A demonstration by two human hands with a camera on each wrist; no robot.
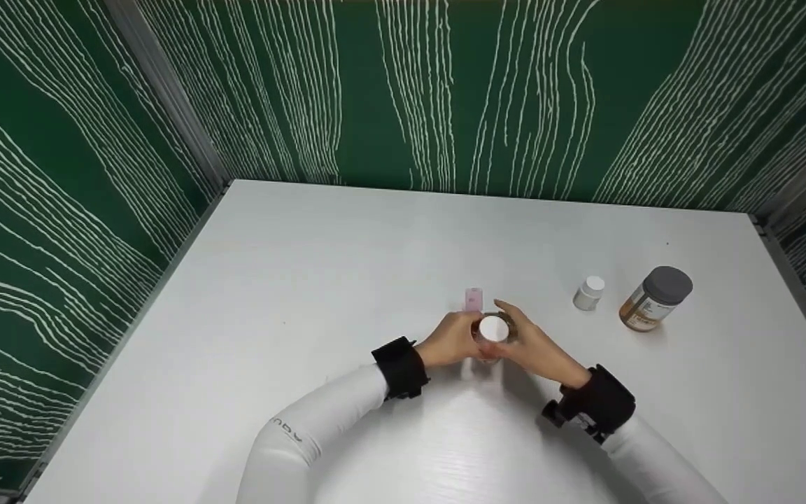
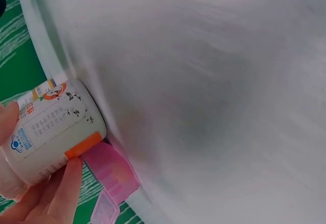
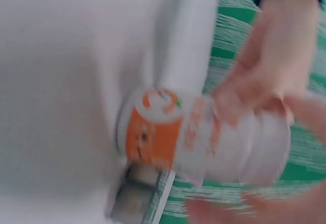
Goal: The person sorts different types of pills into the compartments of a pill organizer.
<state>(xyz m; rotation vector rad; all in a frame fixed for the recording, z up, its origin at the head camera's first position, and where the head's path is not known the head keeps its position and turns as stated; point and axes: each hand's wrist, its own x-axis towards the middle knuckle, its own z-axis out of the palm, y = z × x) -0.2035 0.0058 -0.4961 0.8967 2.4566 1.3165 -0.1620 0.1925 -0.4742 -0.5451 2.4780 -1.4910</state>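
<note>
A white plastic bottle [image 2: 53,124] with orange print stands on the table, its round white lid [image 1: 494,329] facing up in the head view. My left hand [image 1: 452,339] grips the bottle around its side. On the opposite side, my right hand [image 1: 536,346] surrounds the lid end with spread fingers; in the right wrist view its fingers [image 3: 219,208] are blurred and stand apart from the bottle. Close beside the bottle sits a pink plastic box [image 2: 113,170], one small lid [image 2: 105,208] raised. A grey-looking box with compartments [image 3: 133,196] shows by the bottle's base in the right wrist view.
To the right on the white table [image 1: 347,259] stand a small white bottle [image 1: 589,293] and a larger jar [image 1: 655,299] with a grey lid and brown-orange label. Green panels with white streaks [image 1: 403,91] rise behind the table's far edge and at the sides.
</note>
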